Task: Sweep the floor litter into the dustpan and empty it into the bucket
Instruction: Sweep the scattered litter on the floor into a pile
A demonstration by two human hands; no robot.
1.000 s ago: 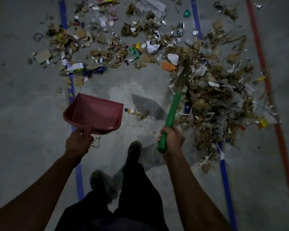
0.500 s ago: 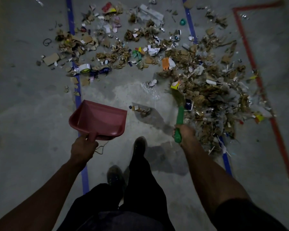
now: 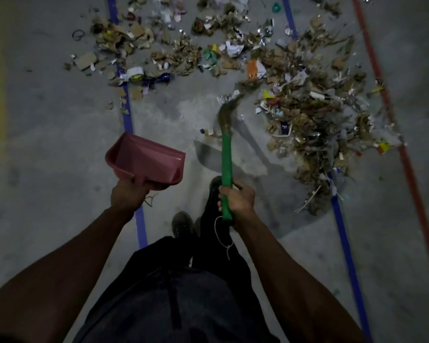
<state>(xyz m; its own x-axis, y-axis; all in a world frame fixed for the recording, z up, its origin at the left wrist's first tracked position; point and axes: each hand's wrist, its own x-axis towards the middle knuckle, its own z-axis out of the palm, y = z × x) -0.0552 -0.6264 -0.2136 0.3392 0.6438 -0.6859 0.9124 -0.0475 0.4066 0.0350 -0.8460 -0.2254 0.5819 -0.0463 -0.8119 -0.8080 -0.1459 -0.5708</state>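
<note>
Fingers [image 3: 219, 194] of the right hand [image 3: 238, 198] curl tightly round the lower end of a short broom with a green plastic handle and straw-coloured bristles [image 3: 226, 159], while those of the left hand [image 3: 128, 196] wrap the stub handle of a pink plastic dustpan [image 3: 144, 160]; neither hand has a finger free.

Seen from above, the broom points to 12 o'clock, its blurred bristles at the near edge of a wide spread of torn cardboard, paper scraps and foil litter [image 3: 307, 112] that lies from 11 to 2 o'clock on the grey concrete floor [image 3: 47, 144]. The dustpan looks to be held clear of the floor at about 10 o'clock from the right hand, mouth facing away and apparently empty. No bucket is in view.

Judging from this, the gathering stroke is in hand and very little of the task is done. To do it well, the pan's lip should go flat on the floor near the pile, and short, low strokes should draw litter toward it without scattering the light foil.

Both forearms reach forward and down, the right wrist cocked over the handle, the left wrist straight behind the pan.
</note>
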